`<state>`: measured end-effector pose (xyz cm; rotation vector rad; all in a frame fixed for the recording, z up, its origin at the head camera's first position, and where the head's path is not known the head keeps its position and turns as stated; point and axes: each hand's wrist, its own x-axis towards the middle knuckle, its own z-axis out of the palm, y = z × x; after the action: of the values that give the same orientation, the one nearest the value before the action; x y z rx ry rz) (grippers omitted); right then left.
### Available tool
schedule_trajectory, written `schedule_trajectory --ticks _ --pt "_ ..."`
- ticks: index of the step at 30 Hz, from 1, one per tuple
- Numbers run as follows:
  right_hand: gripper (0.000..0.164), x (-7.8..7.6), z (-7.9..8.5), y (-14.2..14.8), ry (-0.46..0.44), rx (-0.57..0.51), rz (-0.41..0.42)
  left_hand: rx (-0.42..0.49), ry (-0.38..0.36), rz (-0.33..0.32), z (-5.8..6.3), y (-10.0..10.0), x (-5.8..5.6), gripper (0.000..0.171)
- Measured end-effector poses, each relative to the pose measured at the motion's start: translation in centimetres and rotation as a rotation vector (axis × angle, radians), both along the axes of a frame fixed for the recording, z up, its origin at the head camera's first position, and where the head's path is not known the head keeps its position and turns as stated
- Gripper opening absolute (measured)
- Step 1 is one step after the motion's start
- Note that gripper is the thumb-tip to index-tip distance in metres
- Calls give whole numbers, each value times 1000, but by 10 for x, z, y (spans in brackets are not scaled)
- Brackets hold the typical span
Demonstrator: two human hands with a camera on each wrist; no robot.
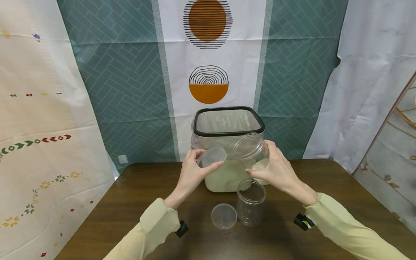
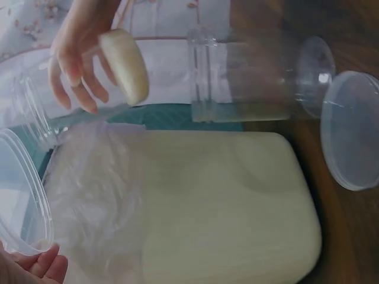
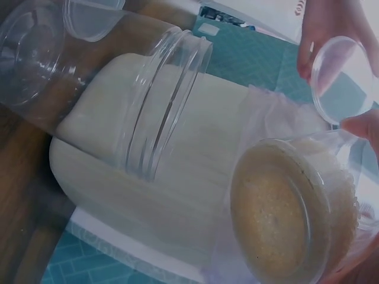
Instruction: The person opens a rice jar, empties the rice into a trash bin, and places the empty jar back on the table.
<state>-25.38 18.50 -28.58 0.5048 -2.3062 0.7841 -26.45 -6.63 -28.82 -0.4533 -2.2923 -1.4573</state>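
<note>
My left hand (image 1: 191, 169) pinches a clear round lid (image 1: 214, 156) by its edge, holding it in the air. The right hand (image 1: 278, 169) grips a clear plastic jar (image 1: 249, 147), raised and tilted, its open mouth facing up and to the left. Pale grains (image 3: 269, 210) form a layer at the bottom of this jar. Lid and jar are close together but apart. Below the hands, an uncovered clear jar (image 1: 250, 209) stands upright on the table. Left of it, a second clear lid (image 1: 224, 216) lies flat.
Behind the hands stands a cream bin (image 1: 224, 178) with a black rim and a thin plastic liner (image 1: 227, 121). The dark wooden table (image 1: 107, 220) ends at a patterned cloth (image 1: 126, 90) behind. More hanging cloths are at both sides.
</note>
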Motion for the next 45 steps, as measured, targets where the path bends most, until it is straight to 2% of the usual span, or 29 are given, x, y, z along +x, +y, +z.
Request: schedule_trajectory --ticks 7,13,23,35,45 --pt "87 2 1 6 -37 -11 -18 -47 -11 -4 -10 -10 1 68" --pt "86 3 0 12 -60 -21 -28 -75 -33 22 -22 -20 0 63" --pt "87 4 -3 24 -28 -20 -61 -124 -64 51 -40 -37 -4 62" --pt "87 6 -5 42 -39 -42 -80 -228 -127 75 -66 -57 -5 69" --pt "86 7 -9 54 -55 -50 -102 -285 -171 73 -80 -58 -7 75"
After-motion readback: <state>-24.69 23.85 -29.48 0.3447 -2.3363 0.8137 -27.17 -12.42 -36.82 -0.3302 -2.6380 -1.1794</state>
